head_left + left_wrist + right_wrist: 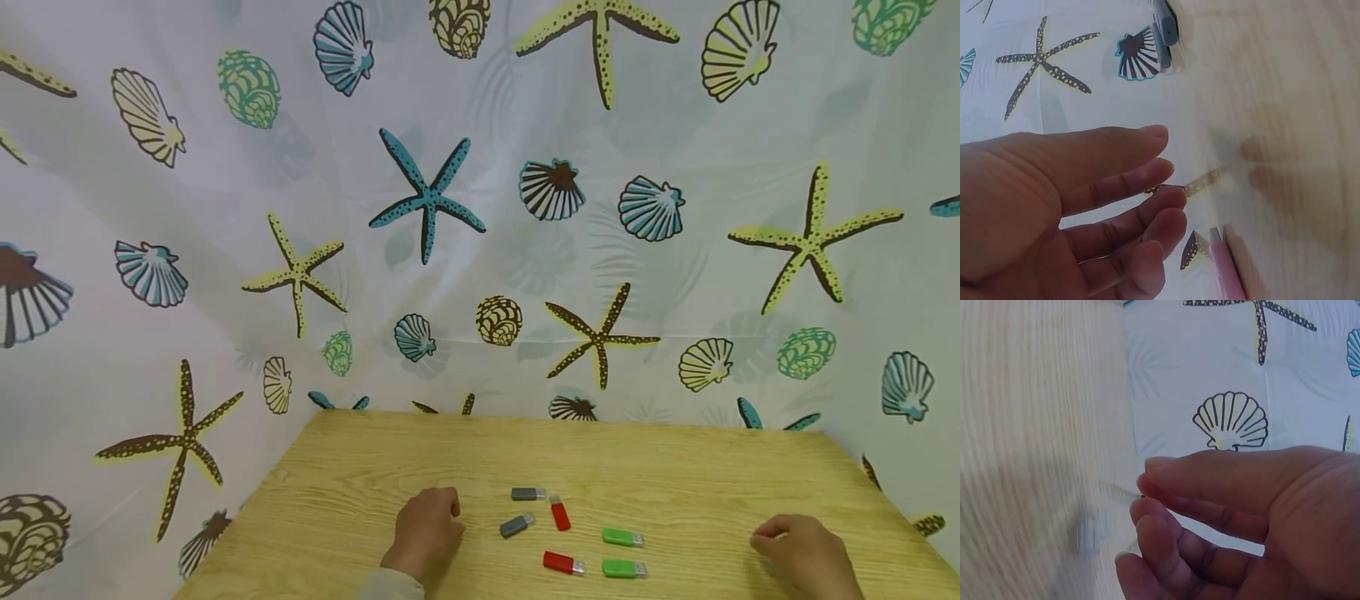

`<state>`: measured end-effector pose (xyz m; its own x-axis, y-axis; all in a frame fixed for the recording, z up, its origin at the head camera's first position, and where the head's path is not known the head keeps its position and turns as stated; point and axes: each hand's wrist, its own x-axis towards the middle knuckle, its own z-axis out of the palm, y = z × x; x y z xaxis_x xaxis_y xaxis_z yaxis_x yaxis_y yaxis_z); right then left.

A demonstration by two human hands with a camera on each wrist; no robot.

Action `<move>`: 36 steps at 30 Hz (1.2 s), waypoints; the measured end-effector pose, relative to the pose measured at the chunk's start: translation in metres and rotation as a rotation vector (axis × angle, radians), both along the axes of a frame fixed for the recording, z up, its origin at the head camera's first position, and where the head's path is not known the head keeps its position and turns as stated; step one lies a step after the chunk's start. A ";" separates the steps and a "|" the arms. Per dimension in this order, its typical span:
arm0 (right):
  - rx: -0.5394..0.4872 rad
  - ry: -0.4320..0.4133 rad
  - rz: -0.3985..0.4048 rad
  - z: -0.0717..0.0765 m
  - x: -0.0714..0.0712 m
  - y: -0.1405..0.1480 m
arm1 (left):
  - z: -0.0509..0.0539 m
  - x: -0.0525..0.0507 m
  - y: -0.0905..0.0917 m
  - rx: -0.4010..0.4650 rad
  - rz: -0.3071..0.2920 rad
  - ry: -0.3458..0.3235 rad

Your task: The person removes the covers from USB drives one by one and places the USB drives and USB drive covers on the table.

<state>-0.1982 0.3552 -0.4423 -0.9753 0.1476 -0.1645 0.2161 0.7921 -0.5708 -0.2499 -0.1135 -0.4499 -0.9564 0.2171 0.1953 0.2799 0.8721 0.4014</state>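
Note:
My left hand (425,533) hovers over the table, left of the USB sticks, holding nothing. In the left wrist view its fingers (1119,231) are loosely curled, with the thumb apart from them. Nearest it are a grey USB stick (514,526) and another grey stick (527,494). Two red USB sticks lie close by: one (560,514) stands lengthwise, the other (560,562) lies nearer me. To their right are a green USB stick (618,537) and a second green one (621,568). My right hand (806,552) is apart at the right, loosely curled, gripping nothing.
The light wooden table (360,467) runs back to a white curtain (510,125) printed with starfish and shells, which also hangs along both sides. A small clear-and-silver piece (1090,532) shows blurred beside the right hand in the right wrist view.

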 end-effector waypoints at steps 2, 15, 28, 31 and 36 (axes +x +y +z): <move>0.022 0.041 0.007 0.001 -0.001 -0.008 | -0.001 -0.001 0.004 0.003 -0.007 0.000; 0.018 0.158 0.064 0.011 -0.007 -0.041 | -0.008 -0.007 0.031 -0.023 -0.093 -0.038; -0.003 0.219 0.107 0.019 -0.010 -0.074 | -0.009 -0.011 0.057 -0.142 -0.103 -0.009; -0.018 0.213 0.115 0.018 -0.010 -0.085 | -0.010 -0.011 0.063 -0.148 -0.105 -0.011; -0.079 0.220 0.208 0.015 -0.009 -0.103 | -0.013 -0.013 0.071 -0.206 -0.101 0.004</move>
